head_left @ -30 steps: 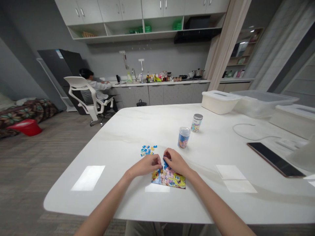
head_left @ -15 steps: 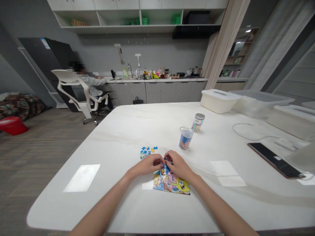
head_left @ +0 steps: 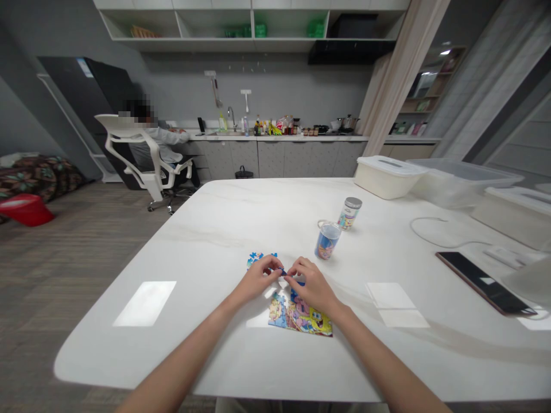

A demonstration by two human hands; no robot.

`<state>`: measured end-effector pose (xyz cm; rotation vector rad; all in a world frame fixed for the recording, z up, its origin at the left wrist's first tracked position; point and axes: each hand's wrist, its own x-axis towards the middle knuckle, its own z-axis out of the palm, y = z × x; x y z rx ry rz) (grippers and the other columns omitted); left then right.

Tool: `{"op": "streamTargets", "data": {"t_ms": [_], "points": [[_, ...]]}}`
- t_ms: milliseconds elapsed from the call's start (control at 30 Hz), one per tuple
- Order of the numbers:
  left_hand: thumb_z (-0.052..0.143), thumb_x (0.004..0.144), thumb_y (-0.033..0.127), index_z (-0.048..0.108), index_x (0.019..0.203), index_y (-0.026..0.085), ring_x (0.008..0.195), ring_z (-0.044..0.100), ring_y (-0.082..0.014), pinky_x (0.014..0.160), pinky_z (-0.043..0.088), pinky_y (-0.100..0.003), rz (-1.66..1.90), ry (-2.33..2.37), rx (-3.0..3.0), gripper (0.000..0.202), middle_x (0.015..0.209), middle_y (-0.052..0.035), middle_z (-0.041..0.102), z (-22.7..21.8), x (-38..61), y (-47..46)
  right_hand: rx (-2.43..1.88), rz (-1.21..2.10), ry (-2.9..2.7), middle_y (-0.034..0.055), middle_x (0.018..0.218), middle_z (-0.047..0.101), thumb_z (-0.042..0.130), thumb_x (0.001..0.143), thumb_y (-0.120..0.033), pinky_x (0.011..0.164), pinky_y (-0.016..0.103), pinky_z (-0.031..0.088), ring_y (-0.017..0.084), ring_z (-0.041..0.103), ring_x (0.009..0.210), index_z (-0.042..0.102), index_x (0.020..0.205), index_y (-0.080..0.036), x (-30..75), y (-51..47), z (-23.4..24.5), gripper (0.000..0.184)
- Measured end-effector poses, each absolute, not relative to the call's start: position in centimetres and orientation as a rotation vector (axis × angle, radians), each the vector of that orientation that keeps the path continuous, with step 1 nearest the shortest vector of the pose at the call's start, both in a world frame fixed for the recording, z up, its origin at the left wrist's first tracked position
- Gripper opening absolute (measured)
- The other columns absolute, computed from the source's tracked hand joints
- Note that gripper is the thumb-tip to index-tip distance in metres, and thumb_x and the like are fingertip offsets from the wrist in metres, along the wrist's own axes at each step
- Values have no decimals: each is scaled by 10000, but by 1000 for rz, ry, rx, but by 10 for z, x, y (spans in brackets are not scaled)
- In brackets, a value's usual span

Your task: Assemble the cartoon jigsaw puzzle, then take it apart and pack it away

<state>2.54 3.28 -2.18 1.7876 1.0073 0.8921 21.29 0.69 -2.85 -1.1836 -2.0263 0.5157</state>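
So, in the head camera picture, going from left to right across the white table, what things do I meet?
Left hand → right hand → blue printed cup → jar with silver lid → pale paper sheets → dark phone

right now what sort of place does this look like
Probably a shared office pantry or staff break room: there's a kitchen counter with a faucet, a white swivel office chair with a person seated in it, and a large white table.
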Motion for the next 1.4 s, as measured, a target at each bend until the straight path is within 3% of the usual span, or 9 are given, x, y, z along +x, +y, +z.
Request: {"op": "streamTargets", "data": {"t_ms": [567,767,867,1000,1100,1233,1400], "points": [[743,677,413,615,776,161,674,596,-144,603,422,-236,977,939,1237,299,684,-14,628,-24,34,33,-1154,595,-1939,19,806,526,446,903,-186,737,319,396,179,495,782,478,806,-205,208,7,-28,104],[822,575,322,547,785,182,620,603,-124,578,388,-212,1055,924,1011,373,633,31,588,-23,37,29,-1184,558,-1948,21,800,524,422,906,-189,725,320,393,182,494,773,460,805,-207,202,4,-26,110],[830,531,272,537,782,178,590,582,-106,587,395,-212,1053,910,875,397,627,43,565,-21,37,28,-1183,536,-1961,21,795,524,414,898,-172,714,317,393,181,496,764,454,810,-206,201,4,-26,102],[799,536,348,531,709,171,530,523,-87,564,400,-221,1234,1004,854,365,588,43,553,-20,22,38,-1229,503,-1918,17,786,520,412,885,-154,690,307,391,174,492,743,448,813,-205,207,6,-28,96],[804,530,398,573,796,173,617,592,-133,591,426,-236,1399,1208,979,418,623,18,626,-18,5,49,-1276,502,-1857,14,783,530,447,875,-163,686,301,398,166,499,739,469,793,-203,215,11,-29,94],[781,576,451,603,881,161,747,646,-187,630,457,-260,1333,1278,1129,457,715,-36,692,-18,-6,54,-1304,525,-1845,16,799,570,500,871,-185,706,303,415,160,526,755,545,801,-196,218,15,-31,84],[788,576,399,584,920,171,735,654,-159,705,507,-286,1163,1213,1286,460,857,-41,696,-21,3,48,-1312,570,-1891,26,849,619,531,879,-185,752,313,434,159,557,782,611,831,-193,213,12,-31,93]]}}
